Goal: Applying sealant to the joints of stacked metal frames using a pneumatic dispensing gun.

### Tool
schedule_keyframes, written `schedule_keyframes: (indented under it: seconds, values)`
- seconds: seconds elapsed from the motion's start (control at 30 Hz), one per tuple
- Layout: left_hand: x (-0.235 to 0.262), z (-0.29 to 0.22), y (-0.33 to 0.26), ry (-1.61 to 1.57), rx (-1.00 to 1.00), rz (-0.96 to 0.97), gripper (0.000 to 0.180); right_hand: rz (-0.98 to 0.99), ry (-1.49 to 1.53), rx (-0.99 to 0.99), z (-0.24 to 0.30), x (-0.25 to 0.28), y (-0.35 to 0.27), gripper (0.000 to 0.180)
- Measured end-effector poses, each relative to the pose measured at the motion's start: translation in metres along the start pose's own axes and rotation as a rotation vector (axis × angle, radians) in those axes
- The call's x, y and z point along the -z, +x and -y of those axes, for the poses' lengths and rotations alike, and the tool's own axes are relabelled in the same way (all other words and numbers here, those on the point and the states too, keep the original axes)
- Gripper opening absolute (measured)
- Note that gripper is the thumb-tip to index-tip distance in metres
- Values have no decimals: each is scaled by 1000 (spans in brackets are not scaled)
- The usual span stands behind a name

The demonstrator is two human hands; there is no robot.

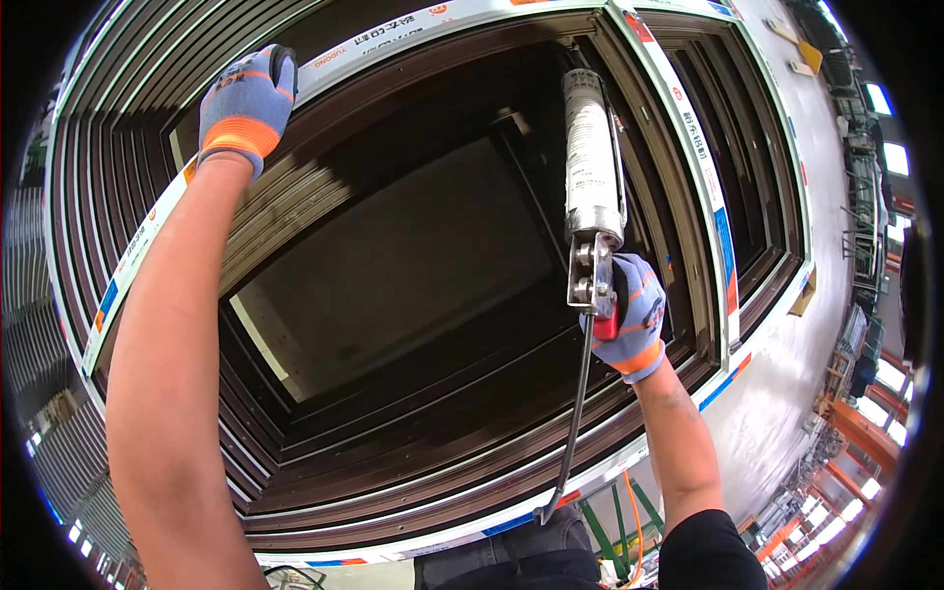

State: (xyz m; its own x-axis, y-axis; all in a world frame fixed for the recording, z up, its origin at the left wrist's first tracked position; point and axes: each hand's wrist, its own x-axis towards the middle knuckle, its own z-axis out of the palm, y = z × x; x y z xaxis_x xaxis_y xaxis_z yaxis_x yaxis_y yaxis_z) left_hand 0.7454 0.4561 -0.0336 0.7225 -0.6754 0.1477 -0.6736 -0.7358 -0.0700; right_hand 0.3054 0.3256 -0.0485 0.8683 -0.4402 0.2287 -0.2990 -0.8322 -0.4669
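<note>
We had the caulk gun (596, 265) in the R hand (637, 310), whose gloved fingers were closed round its red handle (607, 323). The gun lay mostly ahead of this hand and a bit to its L, over the opening of the dark frames (393, 501). Its long axis ran away from us, nearly straight, w/ the white tube (590, 147) on the far side and the thin rod (576, 418) coming back toward our body. The front end pointed to the far R inner corner, near the taped crossbar (700, 157); too dark there, so we couldn't tell abt contact. The L hand (246, 103) was well apart from the gun, bent over the frames' far L edge; fingertips hidden, so we couldn't tell if it gripped or only rested.
</note>
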Motion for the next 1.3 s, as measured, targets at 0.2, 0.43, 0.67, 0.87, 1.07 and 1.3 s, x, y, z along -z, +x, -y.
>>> schedule_keyframes:
  seconds: [0.2,0.43,0.67,0.87,1.07,1.3]
  values:
    - [-1,2,-1,-3,1,-21,42,-25,23,-9,-5,2,-1,47]
    - [-7,-10,1,-59,-98,-147,34,-164,273,-187,-6,26,-19,54]
    - [24,11,-6,-115,-42,-17,36,-160,562,-578,15,90,-66,19]
    - [25,-19,-47,-607,-5,-508,35,-15,1197,-620,58,105,-104,53]
    - [78,36,-285,-702,83,-303,42,327,1086,-739,74,76,-137,61]
    - [143,111,-572,-398,642,-344,23,400,1472,-639,183,47,-121,62]
